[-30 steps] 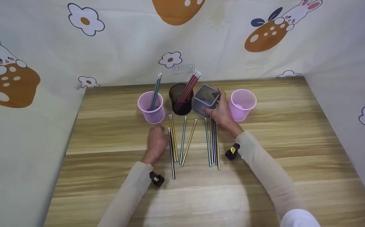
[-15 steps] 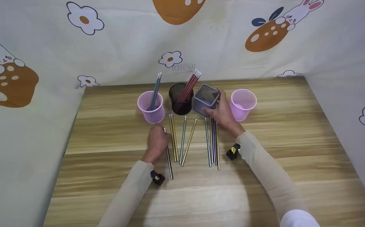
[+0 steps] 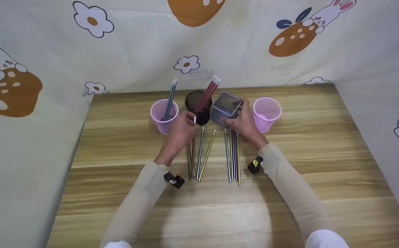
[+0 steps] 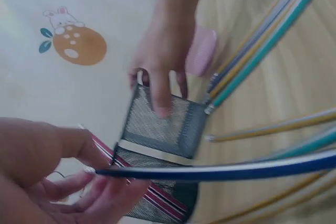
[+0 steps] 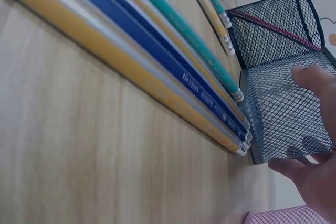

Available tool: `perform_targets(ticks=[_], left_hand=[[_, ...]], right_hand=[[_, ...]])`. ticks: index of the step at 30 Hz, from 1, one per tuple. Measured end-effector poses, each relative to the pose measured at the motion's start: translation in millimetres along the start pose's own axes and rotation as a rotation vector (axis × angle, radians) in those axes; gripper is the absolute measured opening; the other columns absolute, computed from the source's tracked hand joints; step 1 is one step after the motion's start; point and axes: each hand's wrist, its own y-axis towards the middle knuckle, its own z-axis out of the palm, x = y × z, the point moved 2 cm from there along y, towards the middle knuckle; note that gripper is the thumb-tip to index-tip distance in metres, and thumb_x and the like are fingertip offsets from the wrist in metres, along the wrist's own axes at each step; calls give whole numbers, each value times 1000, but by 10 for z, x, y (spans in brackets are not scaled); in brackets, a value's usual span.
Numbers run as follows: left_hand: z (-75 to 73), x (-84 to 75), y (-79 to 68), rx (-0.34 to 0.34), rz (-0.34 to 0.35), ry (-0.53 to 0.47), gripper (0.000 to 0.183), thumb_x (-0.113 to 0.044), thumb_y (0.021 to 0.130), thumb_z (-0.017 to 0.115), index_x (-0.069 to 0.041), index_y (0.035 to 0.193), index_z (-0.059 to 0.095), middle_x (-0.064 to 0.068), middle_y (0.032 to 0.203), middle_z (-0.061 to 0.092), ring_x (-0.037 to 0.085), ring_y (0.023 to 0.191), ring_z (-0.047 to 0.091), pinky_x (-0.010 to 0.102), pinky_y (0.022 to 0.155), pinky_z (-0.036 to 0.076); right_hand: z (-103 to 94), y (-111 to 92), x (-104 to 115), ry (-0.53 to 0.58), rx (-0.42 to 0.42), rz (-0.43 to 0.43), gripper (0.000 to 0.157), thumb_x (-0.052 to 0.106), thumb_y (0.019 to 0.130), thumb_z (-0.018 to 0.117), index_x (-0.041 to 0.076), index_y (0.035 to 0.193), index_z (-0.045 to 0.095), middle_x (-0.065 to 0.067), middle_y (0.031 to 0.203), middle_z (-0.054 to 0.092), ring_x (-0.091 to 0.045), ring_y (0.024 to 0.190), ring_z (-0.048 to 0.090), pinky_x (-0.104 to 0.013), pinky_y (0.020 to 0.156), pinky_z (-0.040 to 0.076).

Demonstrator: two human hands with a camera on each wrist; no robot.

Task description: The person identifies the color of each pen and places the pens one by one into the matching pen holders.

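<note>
My left hand (image 3: 181,131) pinches a dark blue pencil (image 4: 226,173) near its white eraser end, in front of the round black mesh pen holder (image 3: 191,98). That pencil slants down toward the table above other loose pencils. My right hand (image 3: 246,123) grips the grey square mesh pen holder (image 5: 283,103), thumb on the near side and fingers round the right side. Red-striped pencils (image 3: 207,93) lean in the round holder. Close to the square one lies a group of yellow, blue and teal pencils (image 5: 178,61). Part of the left group is hidden behind my left hand.
At the left stands a pink cup (image 3: 163,129) with teal pencils (image 3: 170,96) in it. Another pink cup (image 3: 262,124) is right of my right hand. Between the groups lie a teal pencil (image 3: 200,155) and a yellow pencil (image 3: 207,156). A printed cloth backdrop (image 3: 133,51) rises behind the table.
My left hand has picked up the dark pencil from the left of the group and moved it up and right, toward the holders. The right hand stays on the square holder.
</note>
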Motion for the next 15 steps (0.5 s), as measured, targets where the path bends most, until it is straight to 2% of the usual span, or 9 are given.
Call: perform_targets(ticks=[3, 7, 11, 15], left_hand=[[-43, -206, 111, -18, 8, -71, 31, -4, 86, 65, -2, 116, 59, 6, 92, 62, 16, 82, 57, 25, 69, 47], [-96, -451, 237, -80, 3, -146, 34, -9, 88, 66, -5, 121, 56, 5, 98, 64, 15, 87, 60, 25, 71, 52], [-143, -652, 351, -189, 47, -290, 34, -9, 87, 64, -6, 119, 53, 7, 105, 64, 16, 91, 62, 26, 76, 54], [-179, -771, 455, -311, 122, -433, 33, -6, 87, 61, -4, 117, 50, 9, 104, 63, 17, 90, 62, 24, 79, 53]], right_hand=[[-5, 7, 16, -12, 7, 16, 92, 14, 73, 88, 4, 145, 30, -21, 140, 54, -34, 127, 56, -44, 114, 43], [0, 13, 19, -1, 19, 23, 91, 14, 73, 88, 5, 144, 31, -21, 141, 55, -33, 127, 57, -44, 114, 43], [5, 6, -4, -24, 2, -2, 84, 14, 75, 86, 1, 139, 34, -23, 137, 57, -35, 126, 57, -44, 112, 45], [4, 11, -17, -46, -10, -14, 79, 14, 75, 85, -2, 135, 36, -26, 136, 57, -36, 126, 57, -44, 111, 45]])
